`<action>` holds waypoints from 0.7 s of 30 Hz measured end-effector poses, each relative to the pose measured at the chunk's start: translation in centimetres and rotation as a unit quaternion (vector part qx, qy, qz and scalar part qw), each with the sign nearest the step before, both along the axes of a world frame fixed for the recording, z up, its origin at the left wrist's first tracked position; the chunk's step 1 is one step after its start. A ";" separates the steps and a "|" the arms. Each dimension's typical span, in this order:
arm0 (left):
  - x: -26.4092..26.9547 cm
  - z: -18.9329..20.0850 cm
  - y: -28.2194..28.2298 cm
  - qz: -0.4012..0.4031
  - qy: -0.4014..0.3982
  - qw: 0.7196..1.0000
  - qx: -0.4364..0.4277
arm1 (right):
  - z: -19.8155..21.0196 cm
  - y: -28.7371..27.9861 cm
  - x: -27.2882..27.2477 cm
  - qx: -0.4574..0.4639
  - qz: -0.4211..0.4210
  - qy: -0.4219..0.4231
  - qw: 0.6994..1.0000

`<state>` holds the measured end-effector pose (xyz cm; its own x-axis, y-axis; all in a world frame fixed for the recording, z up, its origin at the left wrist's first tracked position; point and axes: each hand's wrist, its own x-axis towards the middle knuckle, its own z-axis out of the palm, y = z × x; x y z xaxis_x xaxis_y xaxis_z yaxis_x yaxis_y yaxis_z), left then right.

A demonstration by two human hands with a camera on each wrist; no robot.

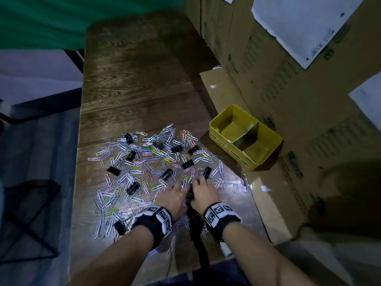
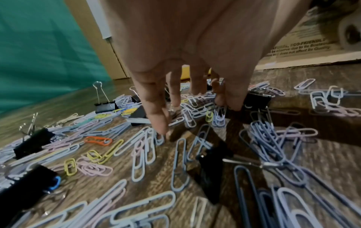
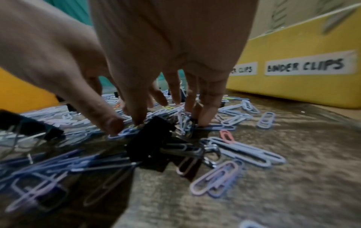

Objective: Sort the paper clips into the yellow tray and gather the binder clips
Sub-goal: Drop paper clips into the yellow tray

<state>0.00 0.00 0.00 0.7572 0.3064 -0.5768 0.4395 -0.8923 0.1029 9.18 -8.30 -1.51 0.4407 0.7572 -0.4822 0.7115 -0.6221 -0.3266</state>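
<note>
Black and boxy, a binder clip [image 3: 150, 148] lies on the wood-grain table [image 1: 132, 83] near the near edge, directly under the two hands and between them. In the right wrist view it sits just below and in front of the right hand [image 1: 203, 196], whose thumb and forefinger tips come down onto its upper edge and onto a blue paper clip beside it; whether the fingers [image 3: 207, 111] have pinched either one cannot be told, since the view is blurred. Its silver wire handles point toward the right edge of the table, so its long axis runs roughly left to right. The right hand looks the nearer one to it.

The left hand [image 1: 175, 197] is just beside, its fingers [image 2: 158, 121] hanging spread and fairly straight, tips on or just above loose paper clips, grasping nothing that shows.

Beyond the hands, paper clips [image 1: 144, 159] spread in a wide scatter across the middle of the table: mostly pale blue and lilac, some pink, yellow, green and orange. About ten more black binder clips [image 1: 113, 170] lie mixed among them, some with handles upright.

Farther on, near the right edge, the yellow tray [image 1: 216, 129] stands apart from the scatter. It has two compartments, both seemingly empty, and white labels; the one that is legible reads "BINDER CLIPS". Sorting appears barely begun.
</note>
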 end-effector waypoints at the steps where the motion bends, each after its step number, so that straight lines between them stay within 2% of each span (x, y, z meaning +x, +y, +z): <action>1: 0.1 0.1 0.0 0.000 0.006 1.000 0.007 | -0.3 0.3 -0.2 -0.016 0.003 -0.006 1.000; 4: -0.2 -0.7 0.8 0.000 -0.013 1.000 0.024 | -0.8 0.5 -0.5 -0.017 -0.005 -0.026 0.999; 11: -1.2 -2.6 2.9 -0.045 -0.037 0.998 0.011 | -1.6 -0.7 0.2 0.035 -0.068 0.061 0.995; 14: -0.4 -2.4 2.6 -0.081 -0.068 0.994 -0.015 | -1.7 -0.8 0.6 0.010 -0.083 0.033 0.996; 21: 0.7 -2.4 2.7 -0.114 -0.023 0.993 -0.027 | -1.6 0.2 0.1 -0.003 -0.056 0.017 0.998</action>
